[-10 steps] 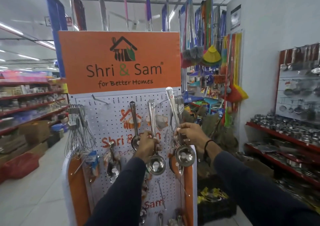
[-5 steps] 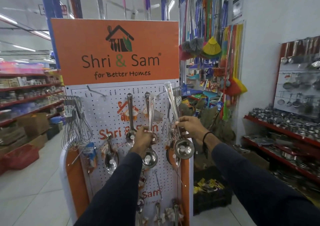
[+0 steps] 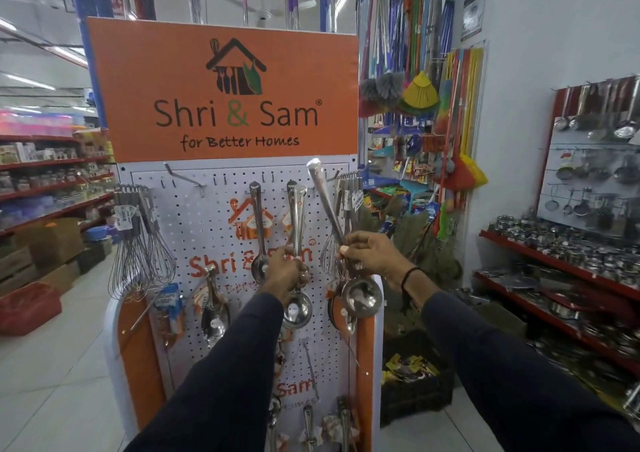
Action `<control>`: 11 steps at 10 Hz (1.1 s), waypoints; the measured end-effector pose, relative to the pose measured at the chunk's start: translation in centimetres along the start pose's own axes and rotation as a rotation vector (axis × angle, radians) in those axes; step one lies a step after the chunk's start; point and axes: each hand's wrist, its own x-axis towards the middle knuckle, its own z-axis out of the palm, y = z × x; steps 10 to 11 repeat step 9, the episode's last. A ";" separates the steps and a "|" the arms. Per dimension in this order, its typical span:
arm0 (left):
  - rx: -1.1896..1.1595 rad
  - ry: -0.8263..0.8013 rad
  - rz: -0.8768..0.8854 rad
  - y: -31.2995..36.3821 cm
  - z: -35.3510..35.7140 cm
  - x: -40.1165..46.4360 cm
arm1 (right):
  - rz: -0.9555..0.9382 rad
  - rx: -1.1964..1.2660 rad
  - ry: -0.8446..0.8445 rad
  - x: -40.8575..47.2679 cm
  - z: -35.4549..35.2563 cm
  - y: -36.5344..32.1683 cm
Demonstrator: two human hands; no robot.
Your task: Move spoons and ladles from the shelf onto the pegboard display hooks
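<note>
A white pegboard (image 3: 194, 229) stands under an orange sign. My left hand (image 3: 285, 271) grips the lower handle of a steel ladle (image 3: 298, 309) whose handle top sits at a peg in the upper row. My right hand (image 3: 372, 255) holds another steel ladle (image 3: 362, 297) by its handle, tilted with the tip pointing up and left in front of the board's right side. A spoon (image 3: 259, 243) hangs just left of my left hand. An empty hook (image 3: 183, 176) sticks out at the upper left.
Whisks (image 3: 138, 247) hang on the left of the board, more whisks (image 3: 330, 247) on the right. Further spoons (image 3: 214, 313) hang lower down. A red shelf (image 3: 554, 268) of steelware runs along the right wall; brooms (image 3: 415, 94) hang behind the stand.
The view has tilted up a little, so the board sits lower in frame. Both hands stay on their ladles; the left ladle's handle top has come up to its peg.
</note>
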 end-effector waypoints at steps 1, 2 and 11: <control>0.010 0.010 0.012 0.0 -0.2 0.5 | 0.076 -0.027 -0.047 0.6 0.7 0.8; 0.016 0.016 0.017 0.0 -0.2 1.0 | 0.138 -0.037 -0.058 1.1 1.0 1.5; 0.596 0.210 0.190 -1.8 -0.4 8.2 | 0.141 -0.325 0.248 12.3 8.2 7.4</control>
